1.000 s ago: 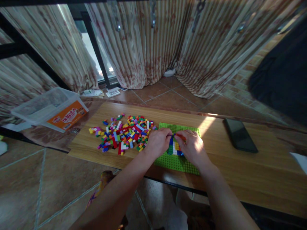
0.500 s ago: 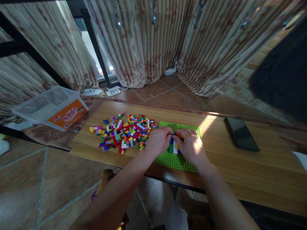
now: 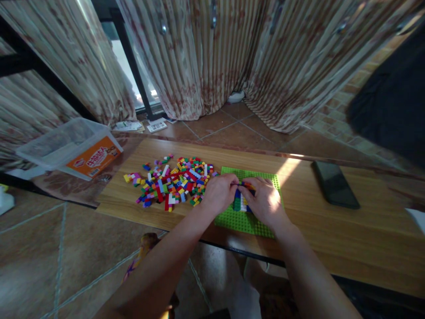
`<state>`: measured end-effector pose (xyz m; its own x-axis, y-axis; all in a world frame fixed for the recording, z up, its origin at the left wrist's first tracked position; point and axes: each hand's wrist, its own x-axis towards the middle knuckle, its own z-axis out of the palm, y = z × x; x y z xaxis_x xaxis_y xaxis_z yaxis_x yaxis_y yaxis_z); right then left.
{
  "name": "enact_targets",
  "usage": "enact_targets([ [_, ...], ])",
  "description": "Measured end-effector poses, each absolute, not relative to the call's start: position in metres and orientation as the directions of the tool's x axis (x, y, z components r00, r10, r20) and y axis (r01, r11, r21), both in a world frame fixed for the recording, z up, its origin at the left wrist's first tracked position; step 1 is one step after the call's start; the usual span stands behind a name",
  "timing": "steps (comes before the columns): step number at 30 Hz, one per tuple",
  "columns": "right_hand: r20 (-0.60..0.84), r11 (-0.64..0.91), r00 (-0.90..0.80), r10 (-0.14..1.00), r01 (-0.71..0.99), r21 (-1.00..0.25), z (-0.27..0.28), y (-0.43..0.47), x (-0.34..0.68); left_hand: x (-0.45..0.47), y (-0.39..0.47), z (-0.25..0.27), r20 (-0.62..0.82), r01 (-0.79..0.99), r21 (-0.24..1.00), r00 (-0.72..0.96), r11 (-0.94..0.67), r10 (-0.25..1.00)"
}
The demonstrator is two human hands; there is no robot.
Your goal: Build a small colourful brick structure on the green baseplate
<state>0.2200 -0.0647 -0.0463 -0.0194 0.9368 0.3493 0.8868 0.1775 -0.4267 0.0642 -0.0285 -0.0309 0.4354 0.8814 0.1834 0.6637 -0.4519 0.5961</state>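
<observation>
My left hand (image 3: 219, 191) and my right hand (image 3: 263, 197) meet over a green studded baseplate (image 3: 235, 223). Their fingertips are pinched close together at the built-up toy bricks (image 3: 237, 202), where green, white and blue pieces show between the hands. Orange and dark blue bits peek out by the right fingers. Exactly which small brick each hand grips is covered by the fingers. Just left of my left hand lies a spread pile of loose toy bricks (image 3: 179, 182) in many colours.
On the wooden table (image 3: 332, 239), a black phone (image 3: 335, 184) lies to the right. A clear plastic box (image 3: 71, 144) with an orange label stands off the left end. White paper (image 3: 416, 219) pokes in at the right edge. Striped curtains (image 3: 226, 57) hang behind.
Both hands stay pinched at the same spot on the bricks, with barely any finger movement. The whole view has shifted very slightly.
</observation>
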Motion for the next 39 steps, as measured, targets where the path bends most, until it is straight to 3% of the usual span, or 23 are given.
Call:
enact_targets([
  [39, 0.246, 0.094, 0.037, 0.969, 0.860, -0.502, -0.0407, -0.0617, 0.2131, 0.0628, -0.0293, -0.0270, 0.124, 0.717, 0.563, 0.418, -0.411, 0.900],
])
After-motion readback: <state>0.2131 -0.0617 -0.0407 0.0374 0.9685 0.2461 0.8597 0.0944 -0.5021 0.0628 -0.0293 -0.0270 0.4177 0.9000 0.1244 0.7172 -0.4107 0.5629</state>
